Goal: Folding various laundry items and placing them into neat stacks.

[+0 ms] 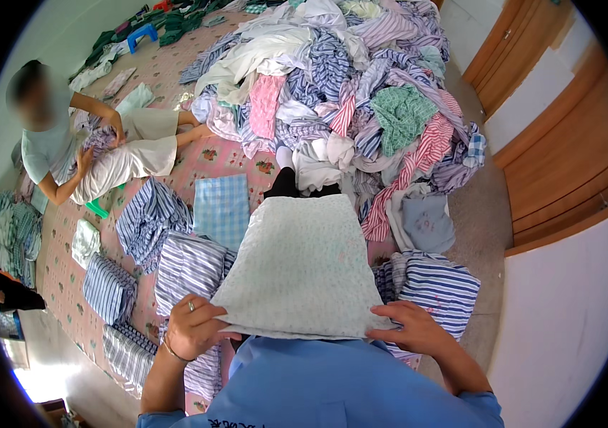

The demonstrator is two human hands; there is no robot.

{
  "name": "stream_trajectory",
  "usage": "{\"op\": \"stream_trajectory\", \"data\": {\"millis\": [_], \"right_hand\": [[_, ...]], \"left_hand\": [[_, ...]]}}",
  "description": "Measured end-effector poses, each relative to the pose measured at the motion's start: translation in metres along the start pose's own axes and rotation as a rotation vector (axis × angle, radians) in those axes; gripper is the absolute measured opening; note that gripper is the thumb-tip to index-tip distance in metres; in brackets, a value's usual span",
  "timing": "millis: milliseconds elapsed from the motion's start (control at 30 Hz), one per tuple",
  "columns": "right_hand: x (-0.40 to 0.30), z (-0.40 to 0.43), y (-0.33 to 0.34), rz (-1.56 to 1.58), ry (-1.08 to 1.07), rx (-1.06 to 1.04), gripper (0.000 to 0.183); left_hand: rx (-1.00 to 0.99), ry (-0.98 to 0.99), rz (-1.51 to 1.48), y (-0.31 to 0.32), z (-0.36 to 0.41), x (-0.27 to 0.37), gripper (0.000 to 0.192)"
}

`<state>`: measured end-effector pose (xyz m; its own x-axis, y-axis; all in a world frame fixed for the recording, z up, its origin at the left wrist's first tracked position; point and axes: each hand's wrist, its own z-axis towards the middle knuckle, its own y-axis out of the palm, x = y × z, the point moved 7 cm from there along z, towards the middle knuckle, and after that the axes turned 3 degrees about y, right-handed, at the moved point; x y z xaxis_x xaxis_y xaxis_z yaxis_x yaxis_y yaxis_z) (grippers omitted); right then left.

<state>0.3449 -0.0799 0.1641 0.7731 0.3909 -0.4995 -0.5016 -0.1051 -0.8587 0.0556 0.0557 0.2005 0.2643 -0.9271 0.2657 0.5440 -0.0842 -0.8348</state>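
A pale grey-green cloth with a fine print [304, 262] lies folded in layers across my lap. My left hand [194, 326] pinches its near left corner, thumb under and fingers on top. At the near right corner, my right hand [408, 326] has the cloth's edge between thumb and fingers. Beyond my knees, a blue checked folded cloth [221, 208] lies to the left. White and purple striped folded fabric [192, 270] sits left of my lap, and blue and white striped folded fabric [437, 291] is at the right.
A big heap of mixed striped, white and checked garments [325, 80] rises in front. A co-worker [95, 134] sits at the left, handling a patterned cloth. Folded striped stacks [109, 289] stand on the pink floor mat [63, 251]. Wooden doors [571, 150] line the right wall.
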Motion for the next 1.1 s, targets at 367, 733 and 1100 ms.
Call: {"op": "stream_trajectory", "data": {"millis": [367,733,1100], "right_hand": [[-0.011,-0.026,-0.063,0.220,0.064,0.363,0.018],[0.045,-0.028,-0.015,0.893,0.554,0.305,0.012],[0.268,0.133,0.068,1.228,0.727,0.563,0.028]], "left_hand": [[-0.031,0.126,-0.197,-0.040,0.007,0.017,0.034],[-0.294,-0.249,-0.902,-0.011,-0.031,-0.022,0.014],[0.166,-0.857,-0.657,0.149,0.022,-0.259,0.044]]}}
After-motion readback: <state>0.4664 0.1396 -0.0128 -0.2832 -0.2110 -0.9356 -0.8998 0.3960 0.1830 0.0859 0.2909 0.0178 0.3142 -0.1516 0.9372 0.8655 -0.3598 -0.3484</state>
